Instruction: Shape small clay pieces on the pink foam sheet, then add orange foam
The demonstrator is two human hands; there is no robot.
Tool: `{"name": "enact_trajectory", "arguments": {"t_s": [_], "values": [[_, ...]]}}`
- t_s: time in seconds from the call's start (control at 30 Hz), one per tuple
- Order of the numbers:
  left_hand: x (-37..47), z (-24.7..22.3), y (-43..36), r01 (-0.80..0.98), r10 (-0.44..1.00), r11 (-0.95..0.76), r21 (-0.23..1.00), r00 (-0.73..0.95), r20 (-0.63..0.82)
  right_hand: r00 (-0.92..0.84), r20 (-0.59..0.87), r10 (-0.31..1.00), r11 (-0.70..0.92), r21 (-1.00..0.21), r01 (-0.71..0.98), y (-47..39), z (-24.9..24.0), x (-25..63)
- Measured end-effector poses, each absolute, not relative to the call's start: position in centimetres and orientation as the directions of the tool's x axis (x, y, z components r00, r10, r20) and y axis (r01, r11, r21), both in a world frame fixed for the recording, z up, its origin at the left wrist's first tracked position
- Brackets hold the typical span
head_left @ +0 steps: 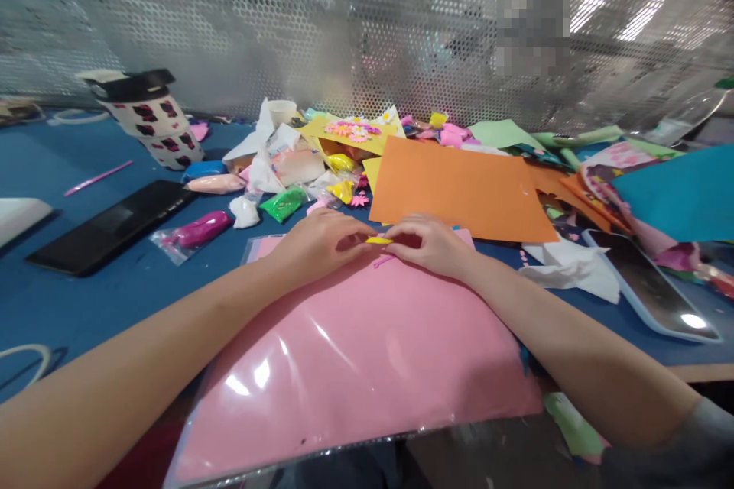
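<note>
A small yellow piece (379, 241) is pinched between my two hands, just above the far part of a pink sheet in a clear plastic cover (367, 367). My left hand (321, 244) grips its left end with thumb and fingertips. On the other end, the fingertips of my right hand (427, 244) are closed. A thin pink-purple strip (383, 261) lies on the pink sheet right below the yellow piece.
Orange paper (459, 191) lies behind my right hand. Clay packets, including a green one (284, 203) and a magenta one (198, 231), sit at the left. A black phone (112, 229), patterned cup (154, 122), white-edged phone (659, 286) and blue paper (682, 195) flank the sheet.
</note>
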State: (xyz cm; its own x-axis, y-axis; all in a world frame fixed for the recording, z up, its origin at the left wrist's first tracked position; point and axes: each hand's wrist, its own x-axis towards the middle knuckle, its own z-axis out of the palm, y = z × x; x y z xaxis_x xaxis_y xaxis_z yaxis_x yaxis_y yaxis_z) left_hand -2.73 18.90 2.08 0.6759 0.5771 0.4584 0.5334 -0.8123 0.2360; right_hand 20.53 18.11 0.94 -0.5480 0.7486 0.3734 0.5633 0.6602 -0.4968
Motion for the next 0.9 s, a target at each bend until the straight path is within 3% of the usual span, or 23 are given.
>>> {"name": "enact_trajectory", "arguments": {"t_s": [0.9], "values": [[-2.76, 1.59, 19.39, 0.495, 0.543, -0.838, 0.229, 0.72, 0.431, -0.534, 0.337, 0.775, 0.625, -0.53, 0.573, 18.4, 0.66, 20.81]]}}
